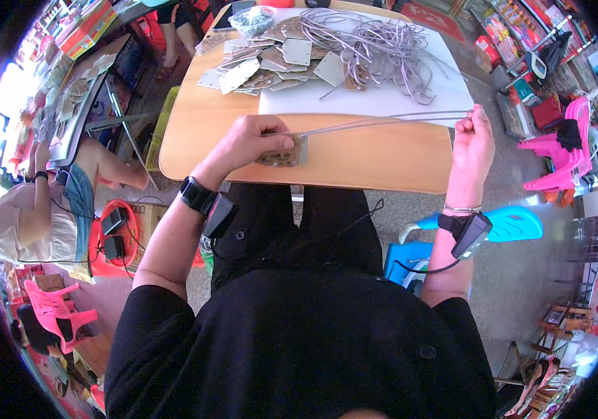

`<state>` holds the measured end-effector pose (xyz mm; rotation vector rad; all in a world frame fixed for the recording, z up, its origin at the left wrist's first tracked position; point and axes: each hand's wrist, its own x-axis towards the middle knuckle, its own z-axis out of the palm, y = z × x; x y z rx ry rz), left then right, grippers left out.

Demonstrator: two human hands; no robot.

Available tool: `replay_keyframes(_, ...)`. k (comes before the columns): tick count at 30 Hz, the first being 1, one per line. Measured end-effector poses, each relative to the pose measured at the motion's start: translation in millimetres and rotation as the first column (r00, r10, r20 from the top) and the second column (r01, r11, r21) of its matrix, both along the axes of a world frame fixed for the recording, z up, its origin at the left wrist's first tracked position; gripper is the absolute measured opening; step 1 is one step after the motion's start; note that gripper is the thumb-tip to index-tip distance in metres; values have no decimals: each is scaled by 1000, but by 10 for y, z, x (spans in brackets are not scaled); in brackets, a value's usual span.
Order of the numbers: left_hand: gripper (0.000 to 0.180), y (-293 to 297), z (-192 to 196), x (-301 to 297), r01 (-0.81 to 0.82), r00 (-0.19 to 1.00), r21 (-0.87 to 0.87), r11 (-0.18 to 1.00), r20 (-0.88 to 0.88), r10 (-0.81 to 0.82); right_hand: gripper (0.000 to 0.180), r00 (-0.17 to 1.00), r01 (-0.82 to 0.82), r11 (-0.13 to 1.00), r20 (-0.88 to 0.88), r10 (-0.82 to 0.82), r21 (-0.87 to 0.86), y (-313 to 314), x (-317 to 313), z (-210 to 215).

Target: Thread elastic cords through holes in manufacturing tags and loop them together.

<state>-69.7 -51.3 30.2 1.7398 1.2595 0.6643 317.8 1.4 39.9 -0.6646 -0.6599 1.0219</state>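
My left hand [260, 142] pinches a small brown-and-grey flat plate [285, 155] just above the near part of the table. A thin grey-purple cord [376, 121] runs from that plate in two strands, stretched to the right. Its far end is gripped in the closed fingers of my right hand [476, 133], raised past the table's right edge. Beyond my hands lies a loose tangle of similar cords [383, 45]. Left of the tangle is a pile of flat plates with small corner holes [278, 59], some pale and some brown.
The wooden table [376, 157] carries a white sheet [285, 103] and a clear bowl of small parts [251, 21]. A blue plastic chair [508, 223] stands beside my right forearm. At left another person [33, 216] sits at a second table; a pink chair [568, 146] is at right.
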Motion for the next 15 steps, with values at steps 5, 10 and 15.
replay_keyframes(5,20,19,-123,72,-26,947,-95,995,317,55,10,993,113,993,21,-113,-37,116,-13,-5)
replay_keyframes(10,21,31,-130,278,71,884,-302,951,461,81,14,963,182,975,222,-152,-124,118,-115,22)
replay_keyframes(15,28,60,-131,420,-54,912,-227,972,386,141,25,881,206,978,429,-200,35,-339,-605,408)
